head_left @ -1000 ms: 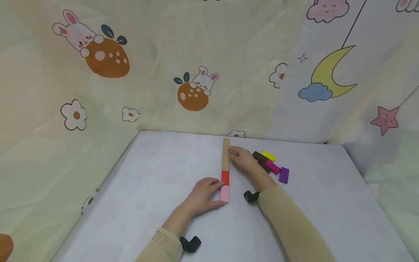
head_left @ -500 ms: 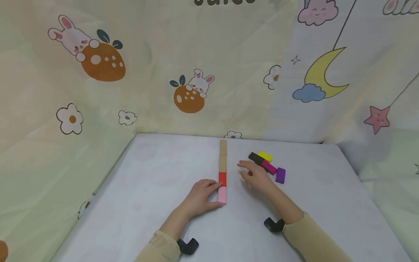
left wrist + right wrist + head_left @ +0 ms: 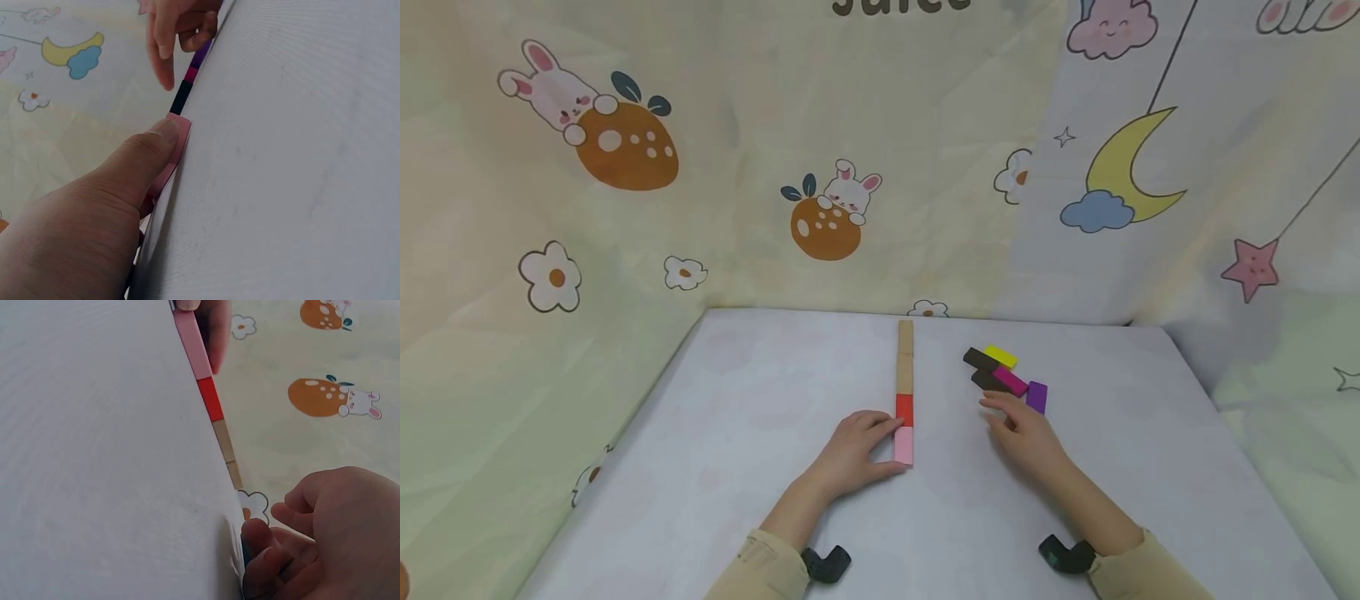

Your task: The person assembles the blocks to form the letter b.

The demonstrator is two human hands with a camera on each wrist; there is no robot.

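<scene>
A straight row of wooden blocks runs away from me in the head view: two bare-wood blocks [image 3: 905, 372] at the far end, then a red block [image 3: 904, 407], then a pink block [image 3: 903, 447] nearest. My left hand [image 3: 853, 454] pinches the pink block, thumb at its near end [image 3: 178, 140] and fingers along its left side. To the right, my right hand [image 3: 1024, 435] hovers with loosely bent fingers and nothing in them. Its fingertips are just short of a loose pile holding two black blocks [image 3: 981, 360], a magenta block [image 3: 1010, 381], a yellow block [image 3: 1002, 357] and a purple block [image 3: 1036, 397].
The blocks lie on a white-covered table [image 3: 760, 383]. A printed fabric wall [image 3: 925, 208] with rabbits and flowers rises behind it and at both sides. A black wrist device [image 3: 1067, 555] sits at each sleeve.
My right hand has left the side of the bare-wood blocks and moved right and nearer to me, toward the loose pile. The left hand stays at the pink block. The head view shifts slightly.
</scene>
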